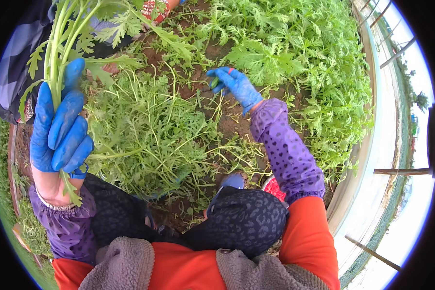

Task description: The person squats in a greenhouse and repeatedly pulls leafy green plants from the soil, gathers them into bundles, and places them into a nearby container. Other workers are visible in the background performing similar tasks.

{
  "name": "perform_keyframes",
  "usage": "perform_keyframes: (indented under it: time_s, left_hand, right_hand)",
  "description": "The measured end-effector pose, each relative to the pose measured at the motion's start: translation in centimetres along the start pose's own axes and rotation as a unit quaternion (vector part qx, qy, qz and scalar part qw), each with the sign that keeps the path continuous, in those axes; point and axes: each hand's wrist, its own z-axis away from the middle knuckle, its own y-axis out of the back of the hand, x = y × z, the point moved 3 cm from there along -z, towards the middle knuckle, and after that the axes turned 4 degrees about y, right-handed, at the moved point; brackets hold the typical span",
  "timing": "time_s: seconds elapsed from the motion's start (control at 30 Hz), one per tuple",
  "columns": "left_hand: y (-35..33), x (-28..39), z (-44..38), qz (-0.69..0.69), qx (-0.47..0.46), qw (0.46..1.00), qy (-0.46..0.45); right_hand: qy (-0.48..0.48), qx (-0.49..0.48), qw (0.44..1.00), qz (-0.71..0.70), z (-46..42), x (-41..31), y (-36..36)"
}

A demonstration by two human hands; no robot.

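My left hand (63,123), in a blue rubber glove, is raised at the left and closed round the stems of a bunch of leafy greens (56,54) with lobed leaves. A small leaf hangs below its fingers. My right hand (235,85), also blue-gloved, is stretched forward over the soil, its fingers bent round a small green leaf or stem bit (214,82). A red band shows on one finger. Between the hands lies a broad heap of cut greens (148,134). Standing greens (293,54) grow just beyond my right hand.
Another person's dark checked clothing (20,69) and a red patterned sleeve (156,11) are at the upper left. A container with red contents (274,189) stands by my right knee. Plastic sheeting (377,145) and metal poles edge the bed at right.
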Motion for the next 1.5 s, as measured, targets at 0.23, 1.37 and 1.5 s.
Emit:
perform_keyframes:
  time_s: [0.23, 1.37, 1.5]
  left_hand:
    - [0.7, -0.8, -0.5, 0.038, -0.053, 0.996, 0.068]
    - [0.8, -3.8, -5.8, -0.055, 0.140, 0.982, 0.119]
    - [0.9, -3.7, -6.5, -0.059, 0.143, 0.978, 0.141]
  right_hand:
    - [-0.035, 0.246, 0.965, -0.082, -5.5, -3.0, 18.2]
    - [-0.069, 0.372, 0.884, 0.275, -10.2, 18.5, 19.7]
    - [-0.021, 0.425, 0.900, 0.093, -9.4, 17.8, 17.2]
